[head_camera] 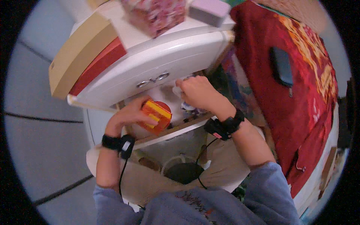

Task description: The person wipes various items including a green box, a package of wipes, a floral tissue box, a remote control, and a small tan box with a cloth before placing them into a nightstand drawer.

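My left hand [129,114] grips a small yellow and orange-red box [157,116] over an open drawer [168,133]. A round red shape, partly covered by the box, shows behind it. Over the drawer's right half, my right hand [197,91] is bent down with its fingers closed on a small whitish item [177,90], too blurred to name. Just below that hand lies a white and blue item [187,107], partly hidden by it. Pale and dark small things sit on the drawer's floor. Each wrist wears a black strap with a small cabled device.
Above the open drawer is a white curved drawer front with a metal handle [153,80]. On the cabinet top stand a cream curved object [81,53], a red item [98,67], a pink patterned box [157,17] and a lilac-grey box [209,11]. A dark case [281,66] lies on red fabric [261,56].
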Available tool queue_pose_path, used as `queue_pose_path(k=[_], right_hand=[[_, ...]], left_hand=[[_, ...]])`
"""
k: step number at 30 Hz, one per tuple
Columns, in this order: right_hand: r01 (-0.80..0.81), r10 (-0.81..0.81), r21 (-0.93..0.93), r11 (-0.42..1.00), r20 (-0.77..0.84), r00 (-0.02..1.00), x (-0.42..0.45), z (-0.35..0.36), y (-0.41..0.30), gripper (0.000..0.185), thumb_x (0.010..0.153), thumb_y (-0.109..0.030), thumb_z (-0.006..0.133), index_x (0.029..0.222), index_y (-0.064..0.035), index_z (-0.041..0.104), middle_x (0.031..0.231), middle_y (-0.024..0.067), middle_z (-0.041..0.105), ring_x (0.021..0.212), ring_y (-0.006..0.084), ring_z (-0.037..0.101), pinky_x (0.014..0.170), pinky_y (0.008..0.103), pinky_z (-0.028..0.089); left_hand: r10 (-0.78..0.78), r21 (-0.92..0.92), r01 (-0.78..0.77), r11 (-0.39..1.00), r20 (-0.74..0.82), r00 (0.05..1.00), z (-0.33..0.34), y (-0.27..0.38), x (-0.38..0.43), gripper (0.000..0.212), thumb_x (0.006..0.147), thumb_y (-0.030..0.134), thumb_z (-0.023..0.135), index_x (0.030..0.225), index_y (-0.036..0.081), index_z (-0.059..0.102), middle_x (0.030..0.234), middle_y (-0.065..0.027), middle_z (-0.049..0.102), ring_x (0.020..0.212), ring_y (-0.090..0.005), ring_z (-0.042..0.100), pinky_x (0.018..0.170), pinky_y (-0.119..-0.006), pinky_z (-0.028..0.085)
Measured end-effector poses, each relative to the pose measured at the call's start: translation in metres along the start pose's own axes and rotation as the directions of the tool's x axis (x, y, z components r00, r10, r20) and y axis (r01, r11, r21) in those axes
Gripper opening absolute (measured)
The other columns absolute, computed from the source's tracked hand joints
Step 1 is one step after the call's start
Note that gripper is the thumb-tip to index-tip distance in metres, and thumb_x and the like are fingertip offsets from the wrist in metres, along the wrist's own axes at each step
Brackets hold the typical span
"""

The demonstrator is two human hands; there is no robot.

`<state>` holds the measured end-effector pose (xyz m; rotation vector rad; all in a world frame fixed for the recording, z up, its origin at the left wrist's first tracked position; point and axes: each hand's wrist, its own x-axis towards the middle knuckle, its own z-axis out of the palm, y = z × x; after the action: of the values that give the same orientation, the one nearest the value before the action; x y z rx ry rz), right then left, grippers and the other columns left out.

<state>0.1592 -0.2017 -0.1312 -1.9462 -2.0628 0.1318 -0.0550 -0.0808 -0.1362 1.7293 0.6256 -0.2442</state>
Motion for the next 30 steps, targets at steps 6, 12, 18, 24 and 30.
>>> queue_pose_path(k=[6,12,18,24,30], right_hand=[[-0.036,0.343,0.781,0.624,-0.232,0.91,-0.028,0.056,0.056,0.016,0.076,-0.017,0.053,0.082,-0.004,0.06,0.077,0.0147,0.064,0.072,0.0335,0.063,0.062,0.0414,0.051],[-0.27,0.219,0.169,0.948,0.267,0.938,0.009,0.106,0.034,0.023,0.081,-0.022,0.053,0.098,-0.0054,0.054,0.09,0.0117,0.063,0.085,0.0291,0.062,0.072,0.0393,0.049],[-0.087,0.092,-0.039,0.995,0.133,0.987,-0.003,0.003,-0.002,0.022,0.07,-0.009,0.058,0.09,-0.0016,0.055,0.073,0.014,0.063,0.069,0.0322,0.062,0.06,0.0413,0.048],[-0.112,0.115,-0.039,0.993,0.118,0.986,0.0,0.007,-0.001,0.023,0.07,-0.008,0.058,0.092,-0.0021,0.055,0.076,0.0163,0.063,0.07,0.0328,0.062,0.059,0.041,0.048],[-0.351,0.333,0.032,0.936,0.243,0.911,-0.005,0.008,0.028,0.023,0.074,-0.011,0.053,0.095,-0.0023,0.054,0.083,0.0202,0.063,0.08,0.0361,0.062,0.067,0.0459,0.049]], left_hand=[[0.356,-0.565,-0.303,0.768,-0.018,0.934,0.043,0.148,0.001,0.057,0.062,0.015,0.077,0.113,0.005,0.053,0.108,-0.0043,0.057,0.1,-0.0145,0.054,0.089,-0.028,0.042],[0.465,-0.611,-0.232,0.757,0.254,0.848,0.145,0.25,0.092,0.039,0.072,0.027,0.072,0.1,0.001,0.062,0.091,-0.007,0.065,0.08,-0.0138,0.062,0.075,-0.026,0.048],[0.585,-0.003,-0.585,0.811,0.018,0.811,0.235,0.27,0.129,0.062,0.071,0.042,0.07,0.107,-0.007,0.054,0.108,-0.0218,0.057,0.097,-0.0291,0.057,0.086,-0.035,0.044],[0.729,0.232,-0.692,0.684,-0.167,0.664,0.222,0.242,0.103,0.075,0.074,0.049,0.064,0.113,-0.011,0.043,0.105,-0.0271,0.053,0.101,-0.033,0.052,0.08,-0.041,0.046],[0.547,-0.303,-0.563,0.769,-0.144,0.825,0.153,0.153,0.052,0.033,0.082,0.025,0.064,0.103,-0.001,0.058,0.089,-0.0111,0.062,0.081,-0.0154,0.06,0.071,-0.03,0.05]])
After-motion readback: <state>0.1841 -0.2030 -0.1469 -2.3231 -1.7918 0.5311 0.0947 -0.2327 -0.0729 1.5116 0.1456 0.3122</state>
